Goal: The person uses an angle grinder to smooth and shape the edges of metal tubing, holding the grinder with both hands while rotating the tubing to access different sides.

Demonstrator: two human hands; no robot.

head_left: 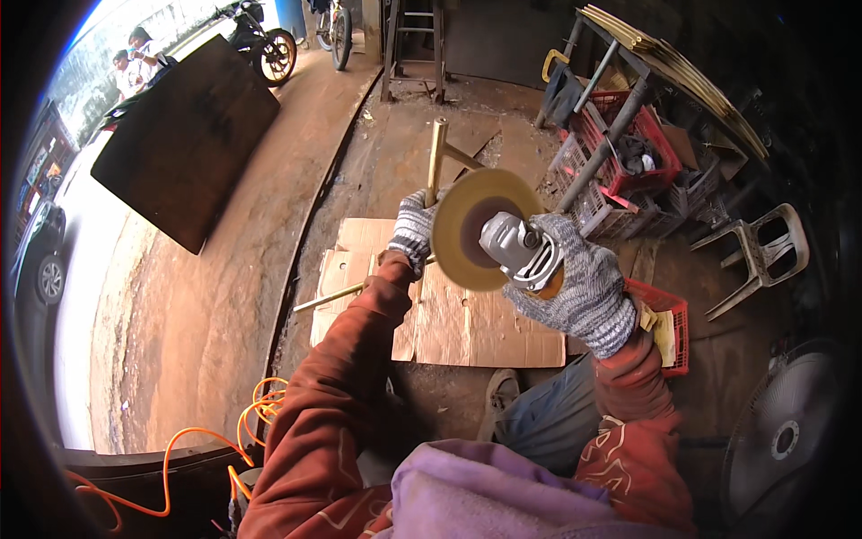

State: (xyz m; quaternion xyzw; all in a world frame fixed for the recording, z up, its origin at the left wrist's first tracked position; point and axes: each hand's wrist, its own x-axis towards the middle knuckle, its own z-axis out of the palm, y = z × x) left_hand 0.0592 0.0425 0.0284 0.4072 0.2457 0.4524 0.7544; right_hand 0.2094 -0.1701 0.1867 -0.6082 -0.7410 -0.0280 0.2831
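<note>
My right hand (pixel 582 286), in a grey and white knit glove, is wrapped round the body of an angle grinder (pixel 514 249). A large yellowish disc (pixel 460 211) is on its head, and the disc hides part of what lies behind it. My left hand (pixel 413 228), gloved the same way, grips a brass-coloured metal tube frame (pixel 437 154) at an upright tube, just left of the disc. Another tube (pixel 330 296) slants out at the lower left, below my left wrist. Whether the disc touches the frame cannot be made out. Flattened cardboard (pixel 476 337) lies on the floor beneath.
Red and grey crates (pixel 628 148) stand under a rack of long tubes (pixel 669 49) at the right. A plastic chair (pixel 763 251), red basket (pixel 678 332) and fan (pixel 784 440) are nearer. An orange hose (pixel 171 458) coils at lower left. A dark panel (pixel 193 135) stands at far left.
</note>
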